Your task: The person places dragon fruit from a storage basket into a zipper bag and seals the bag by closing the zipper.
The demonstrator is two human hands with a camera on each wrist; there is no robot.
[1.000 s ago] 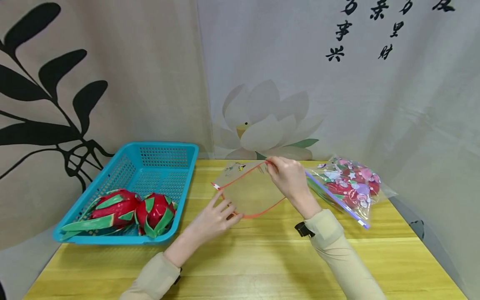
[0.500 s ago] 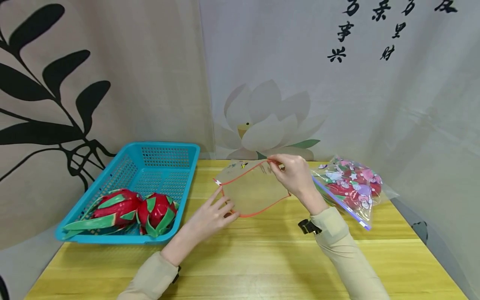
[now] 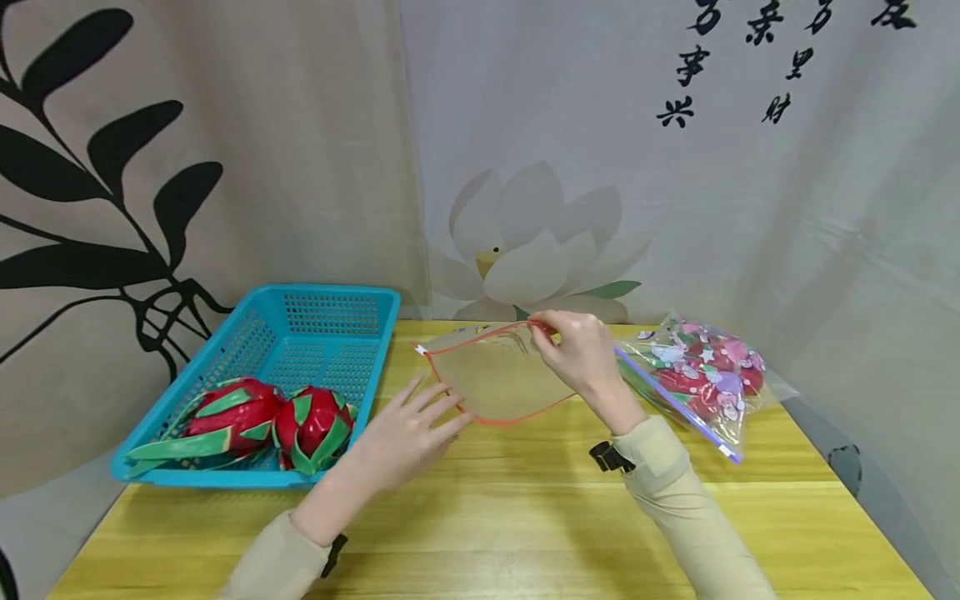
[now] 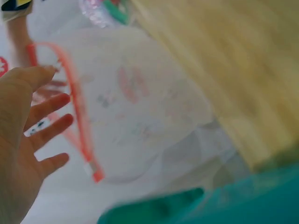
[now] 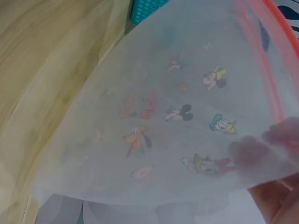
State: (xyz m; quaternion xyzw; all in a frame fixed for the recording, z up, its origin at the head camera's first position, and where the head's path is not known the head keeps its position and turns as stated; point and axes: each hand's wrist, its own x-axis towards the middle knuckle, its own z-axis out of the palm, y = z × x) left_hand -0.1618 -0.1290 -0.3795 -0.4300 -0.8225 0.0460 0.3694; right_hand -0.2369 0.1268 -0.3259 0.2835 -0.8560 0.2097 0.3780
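A clear zip bag [image 3: 506,379] with an orange-red zip edge is held up over the table, its mouth spread toward the head camera. My right hand [image 3: 581,354] pinches the far rim between thumb and fingers. Spread and fairly straight, the fingers of my left hand [image 3: 408,433] are at the near left rim, just below the corner with the white slider [image 3: 421,350]. In the left wrist view the left hand [image 4: 28,126] reaches toward the zip strip, fingertips overlapping the mouth. Cartoon figures are printed on the bag [image 5: 154,140], which sags without contents in the right wrist view.
A blue basket [image 3: 337,312] at the left holds two red-and-green dragon fruits [image 3: 311,425]. At the right lies a printed zip bag [image 3: 701,367] with a purple zip and red-and-green contents. A curtain [image 3: 525,125] hangs behind the wooden table [image 3: 525,517].
My left hand has shifted left and its fingers have spread out from the rim. The bag's slider corner has moved left and up. My right hand keeps its pinch, moving slightly.
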